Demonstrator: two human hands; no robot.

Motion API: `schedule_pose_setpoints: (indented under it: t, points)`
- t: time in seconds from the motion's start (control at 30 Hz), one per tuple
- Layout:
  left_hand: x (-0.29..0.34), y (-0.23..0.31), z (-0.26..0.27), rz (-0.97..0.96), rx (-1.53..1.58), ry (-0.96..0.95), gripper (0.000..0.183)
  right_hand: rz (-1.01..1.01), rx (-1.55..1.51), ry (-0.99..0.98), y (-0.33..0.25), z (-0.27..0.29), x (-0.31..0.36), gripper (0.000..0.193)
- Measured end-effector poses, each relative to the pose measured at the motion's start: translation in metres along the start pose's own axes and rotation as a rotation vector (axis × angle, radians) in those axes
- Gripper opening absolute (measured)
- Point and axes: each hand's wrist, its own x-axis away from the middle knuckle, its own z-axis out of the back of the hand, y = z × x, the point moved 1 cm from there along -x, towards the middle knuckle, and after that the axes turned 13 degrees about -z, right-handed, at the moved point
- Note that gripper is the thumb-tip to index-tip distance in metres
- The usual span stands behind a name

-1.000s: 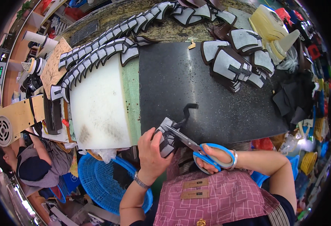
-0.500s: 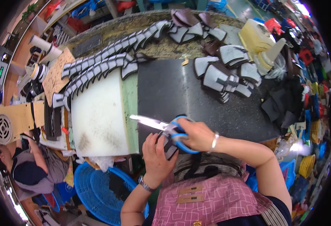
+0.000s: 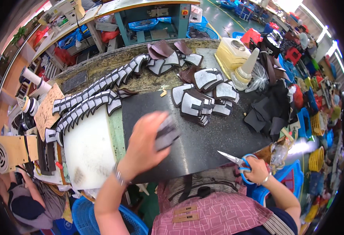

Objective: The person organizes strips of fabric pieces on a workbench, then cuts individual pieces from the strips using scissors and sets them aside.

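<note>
My left hand (image 3: 141,141) is closed round a grey-and-black leather piece (image 3: 167,135), held above the black work mat (image 3: 207,147). Motion smears both the piece and the fingers. Low on the right, my right hand (image 3: 258,170) grips the blue handles of a pair of scissors (image 3: 231,157); the blades point left near the mat's front edge and look closed together. Beyond my left hand, a pile of similar pieces (image 3: 195,105), whitish-grey with dark edges, lies on the mat. Long overlapping rows of such pieces (image 3: 86,108) stretch across the left side of the table.
A white board (image 3: 87,149) lies left of the mat. At the back right stand a yellowish glue container (image 3: 231,55) and a pale cone-topped pot (image 3: 244,70). Black scraps (image 3: 264,113) lie at the right. Below the table edge is a blue basket (image 3: 86,217). Another person (image 3: 27,196) sits at left.
My left hand has lifted the leather piece away from the scissors and forward over the mat. My right hand has drawn the scissors right and back. The view has tilted up and shifted right.
</note>
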Motion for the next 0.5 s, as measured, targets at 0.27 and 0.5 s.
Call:
schedule_pose_setpoints:
  t: [0.27,0.5]
  points:
    - [-0.167,-0.063,-0.114,-0.421,-0.139,-0.254,0.071,-0.061,0.095,0.163,0.039,-0.013,0.060,0.037]
    - [-0.159,-0.087,-0.130,-0.187,0.092,0.050,0.055,-0.178,0.073,0.691,0.058,0.101,-0.055,0.032]
